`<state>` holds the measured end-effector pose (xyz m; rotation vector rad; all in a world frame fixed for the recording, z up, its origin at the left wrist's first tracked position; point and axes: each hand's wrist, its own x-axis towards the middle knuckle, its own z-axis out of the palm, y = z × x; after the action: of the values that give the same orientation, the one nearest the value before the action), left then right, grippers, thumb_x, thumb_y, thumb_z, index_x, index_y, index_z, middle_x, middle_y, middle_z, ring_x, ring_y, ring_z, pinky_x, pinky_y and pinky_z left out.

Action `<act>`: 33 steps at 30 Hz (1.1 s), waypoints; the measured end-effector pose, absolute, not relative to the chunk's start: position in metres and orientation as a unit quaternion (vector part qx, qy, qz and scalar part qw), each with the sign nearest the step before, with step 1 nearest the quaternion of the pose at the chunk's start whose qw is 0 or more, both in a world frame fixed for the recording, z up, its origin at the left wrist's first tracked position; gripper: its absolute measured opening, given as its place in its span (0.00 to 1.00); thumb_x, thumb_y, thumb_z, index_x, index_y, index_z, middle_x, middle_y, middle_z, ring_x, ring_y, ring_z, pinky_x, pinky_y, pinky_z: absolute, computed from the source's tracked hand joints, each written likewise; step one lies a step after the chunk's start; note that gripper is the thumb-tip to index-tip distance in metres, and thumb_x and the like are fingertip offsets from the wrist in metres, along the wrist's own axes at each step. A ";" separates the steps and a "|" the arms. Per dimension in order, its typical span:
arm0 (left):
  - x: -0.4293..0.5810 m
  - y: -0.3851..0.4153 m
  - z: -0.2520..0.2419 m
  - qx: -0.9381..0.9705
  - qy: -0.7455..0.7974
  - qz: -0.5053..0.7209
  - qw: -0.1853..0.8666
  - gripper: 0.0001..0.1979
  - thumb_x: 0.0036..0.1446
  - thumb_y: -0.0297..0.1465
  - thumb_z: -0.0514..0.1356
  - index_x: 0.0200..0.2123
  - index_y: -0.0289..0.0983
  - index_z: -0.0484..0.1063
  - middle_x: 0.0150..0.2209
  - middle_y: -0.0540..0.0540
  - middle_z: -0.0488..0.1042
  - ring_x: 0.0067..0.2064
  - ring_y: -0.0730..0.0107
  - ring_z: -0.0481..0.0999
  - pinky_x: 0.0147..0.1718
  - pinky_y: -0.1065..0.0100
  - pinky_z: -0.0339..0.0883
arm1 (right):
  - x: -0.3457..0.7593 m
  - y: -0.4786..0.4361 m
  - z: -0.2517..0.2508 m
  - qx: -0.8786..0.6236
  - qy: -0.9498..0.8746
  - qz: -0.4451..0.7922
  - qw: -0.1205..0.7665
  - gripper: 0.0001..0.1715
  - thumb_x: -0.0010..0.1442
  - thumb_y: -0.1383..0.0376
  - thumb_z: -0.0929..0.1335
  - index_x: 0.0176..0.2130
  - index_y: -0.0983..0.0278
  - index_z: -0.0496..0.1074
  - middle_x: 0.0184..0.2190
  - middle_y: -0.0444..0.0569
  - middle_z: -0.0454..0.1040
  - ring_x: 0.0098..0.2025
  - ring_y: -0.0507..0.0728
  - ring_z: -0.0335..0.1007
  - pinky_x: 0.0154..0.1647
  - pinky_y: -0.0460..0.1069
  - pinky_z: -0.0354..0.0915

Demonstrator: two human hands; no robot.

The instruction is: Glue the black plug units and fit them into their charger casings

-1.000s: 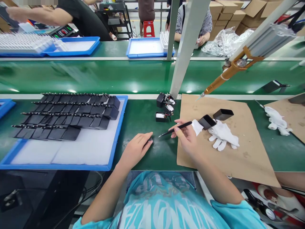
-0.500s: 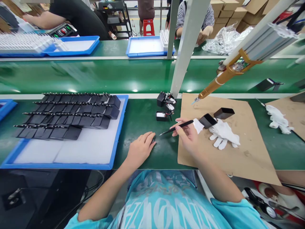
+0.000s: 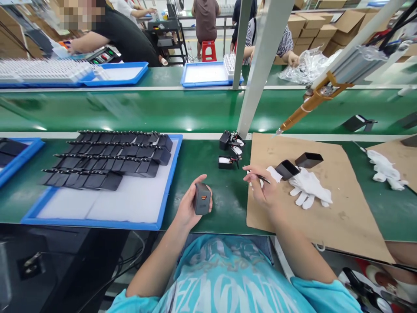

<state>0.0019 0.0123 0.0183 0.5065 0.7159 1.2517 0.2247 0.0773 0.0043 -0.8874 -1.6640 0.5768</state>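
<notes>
At left of the frame, a shallow blue-rimmed tray [image 3: 97,224] with white lining, bearing close rows of matte black, blocky cases [image 3: 104,152]. Below centre, firmly in the grasp of the left hand [image 3: 186,208], a smooth dark grey box [image 3: 202,204], round-cornered, with an orange mark [image 3: 203,197] uppermost. Beyond, small black wired parts [image 3: 225,162]. Right of centre, pinched in the right hand [image 3: 265,191], a slim dark tool [image 3: 263,178]. Farther right, on stained brown paper [image 3: 342,217], two hollow black sleeves [image 3: 309,160] and a soft, crumpled white glove [image 3: 311,184].
</notes>
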 end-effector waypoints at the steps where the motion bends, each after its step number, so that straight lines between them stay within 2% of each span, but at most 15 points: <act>1: 0.000 0.012 0.019 0.241 0.316 0.571 0.718 0.24 0.57 0.46 0.63 0.52 0.42 0.66 0.30 0.50 0.75 0.23 0.73 0.74 0.18 0.74 0.68 | 0.227 0.078 0.005 -0.383 -0.734 0.209 0.521 0.08 0.67 0.66 0.61 0.44 0.58 0.67 0.43 0.49 0.77 0.33 0.53 0.76 0.34 0.51 0.72; 4: -0.007 0.010 0.020 0.265 0.302 0.577 0.711 0.22 0.59 0.45 0.61 0.53 0.42 0.66 0.32 0.50 0.74 0.24 0.72 0.75 0.18 0.73 0.70 | 0.233 0.080 0.015 -0.426 -0.821 0.128 0.359 0.13 0.66 0.68 0.60 0.47 0.58 0.69 0.44 0.50 0.78 0.38 0.55 0.76 0.36 0.50 0.71; 7: -0.019 0.005 0.023 0.269 0.304 0.565 0.718 0.24 0.59 0.44 0.60 0.55 0.42 0.65 0.34 0.49 0.74 0.28 0.70 0.76 0.20 0.72 0.72 | 0.240 0.077 0.022 -0.437 -0.875 0.068 0.196 0.18 0.63 0.72 0.60 0.47 0.59 0.72 0.51 0.53 0.74 0.47 0.60 0.75 0.40 0.53 0.73; 10: -0.037 -0.002 0.027 0.286 0.351 0.527 0.719 0.29 0.56 0.42 0.63 0.58 0.42 0.62 0.39 0.47 0.75 0.32 0.69 0.76 0.25 0.68 0.75 | 0.253 0.074 0.015 -0.422 -0.897 0.023 0.127 0.19 0.61 0.74 0.60 0.44 0.62 0.75 0.54 0.55 0.72 0.53 0.64 0.71 0.49 0.58 0.71; 12: -0.056 -0.006 0.031 0.324 0.434 0.511 0.667 0.32 0.55 0.41 0.64 0.61 0.41 0.59 0.42 0.45 0.75 0.36 0.67 0.77 0.33 0.65 0.76 | 0.267 0.074 0.004 -0.419 -0.901 0.005 0.114 0.18 0.60 0.74 0.61 0.43 0.63 0.75 0.53 0.56 0.73 0.53 0.64 0.72 0.49 0.58 0.72; 14: -0.081 -0.009 0.033 0.389 0.555 0.508 0.531 0.36 0.56 0.41 0.63 0.64 0.41 0.54 0.45 0.43 0.75 0.41 0.63 0.77 0.40 0.62 0.74 | 0.283 0.076 -0.009 -0.414 -0.902 -0.017 0.117 0.18 0.59 0.73 0.61 0.43 0.64 0.75 0.52 0.57 0.74 0.50 0.64 0.73 0.47 0.58 0.73; 16: -0.113 -0.009 0.032 0.459 0.682 0.473 0.317 0.39 0.56 0.41 0.63 0.66 0.41 0.51 0.47 0.42 0.75 0.45 0.59 0.77 0.46 0.60 0.71 | 0.298 0.081 -0.019 -0.400 -0.906 -0.039 0.128 0.18 0.60 0.72 0.60 0.44 0.64 0.75 0.52 0.57 0.74 0.49 0.64 0.74 0.46 0.58 0.74; 19: -0.164 -0.005 0.024 0.519 0.790 0.325 0.025 0.37 0.57 0.41 0.61 0.66 0.38 0.54 0.48 0.38 0.74 0.49 0.52 0.74 0.48 0.56 0.68 | 0.312 0.086 -0.024 -0.393 -0.907 -0.060 0.138 0.17 0.60 0.72 0.60 0.42 0.64 0.75 0.51 0.57 0.75 0.49 0.63 0.75 0.46 0.57 0.74; 23: -0.217 0.005 0.010 0.590 0.774 0.185 -0.137 0.33 0.61 0.38 0.56 0.65 0.30 0.56 0.44 0.34 0.73 0.47 0.49 0.71 0.49 0.53 0.65 | 0.311 0.087 -0.014 -0.426 -0.894 -0.044 0.134 0.17 0.60 0.73 0.60 0.38 0.63 0.76 0.53 0.56 0.75 0.50 0.63 0.75 0.48 0.58 0.73; 26: -0.235 0.009 0.009 0.617 0.742 0.178 -0.193 0.28 0.62 0.37 0.56 0.62 0.32 0.61 0.49 0.31 0.69 0.50 0.45 0.68 0.50 0.47 0.62 | 0.307 0.088 0.001 -0.479 -0.860 0.018 0.175 0.16 0.61 0.70 0.61 0.42 0.59 0.75 0.55 0.53 0.74 0.51 0.63 0.74 0.48 0.59 0.73; 29: -0.231 0.009 0.017 0.585 0.751 0.206 -0.227 0.26 0.61 0.39 0.57 0.60 0.37 0.65 0.56 0.29 0.64 0.55 0.34 0.62 0.48 0.38 0.60 | 0.310 0.098 0.018 -0.556 -0.748 0.090 0.351 0.14 0.62 0.64 0.64 0.47 0.57 0.72 0.49 0.53 0.76 0.49 0.63 0.75 0.46 0.59 0.73; 31: -0.215 0.012 0.027 0.573 0.744 0.253 -0.230 0.26 0.59 0.38 0.59 0.60 0.40 0.65 0.58 0.32 0.62 0.58 0.33 0.60 0.49 0.35 0.57 | 0.316 0.113 0.029 -0.568 -0.641 0.121 0.502 0.21 0.60 0.61 0.66 0.53 0.56 0.67 0.50 0.54 0.73 0.51 0.62 0.73 0.46 0.59 0.73; 33: -0.187 0.020 0.039 0.599 0.711 0.316 -0.189 0.25 0.58 0.37 0.61 0.59 0.41 0.65 0.57 0.35 0.65 0.58 0.38 0.62 0.54 0.37 0.56 | 0.323 0.134 0.039 -0.536 -0.578 0.145 0.598 0.32 0.57 0.61 0.69 0.59 0.53 0.59 0.57 0.54 0.66 0.57 0.63 0.68 0.50 0.60 0.72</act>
<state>-0.1869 0.0205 0.0392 2.1490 2.5505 1.1331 0.3229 0.1337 0.0386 -1.2440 -1.3422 0.3359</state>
